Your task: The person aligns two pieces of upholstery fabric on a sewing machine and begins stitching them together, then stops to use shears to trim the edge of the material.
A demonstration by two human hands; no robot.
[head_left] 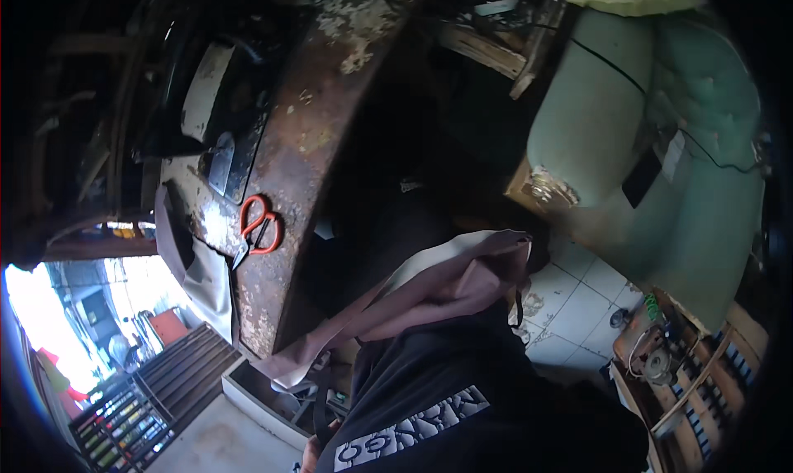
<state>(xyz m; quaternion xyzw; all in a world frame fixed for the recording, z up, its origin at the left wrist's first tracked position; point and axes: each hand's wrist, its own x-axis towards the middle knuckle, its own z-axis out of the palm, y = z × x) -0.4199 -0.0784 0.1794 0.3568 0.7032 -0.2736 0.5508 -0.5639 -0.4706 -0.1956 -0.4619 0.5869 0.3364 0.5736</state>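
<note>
At the lower edge, a sliver of skin, seemingly my left hand (pixel 311 456), shows beside my black shirt, near an open drawer (pixel 234 382). Its fingers are hidden, so I cannot tell what it holds. My right hand is out of the picture. Across my lap lies a mauve fabric piece (pixel 446 295) with a pale underside. Orange-handled scissors (pixel 262 229) rest on the worn, stained tabletop (pixel 289 155), beside a dark sewing machine (pixel 239 85). Another greyish fabric piece (pixel 206 279) hangs over the table's edge.
To the right stands a worn green sofa (pixel 702 217) with a dark phone (pixel 643 180) on its seat. A small motor-like device (pixel 657 361) sits by a wooden slatted frame (pixel 690 407). A dark slatted bench (pixel 182 374) is at the lower left, near a bright opening.
</note>
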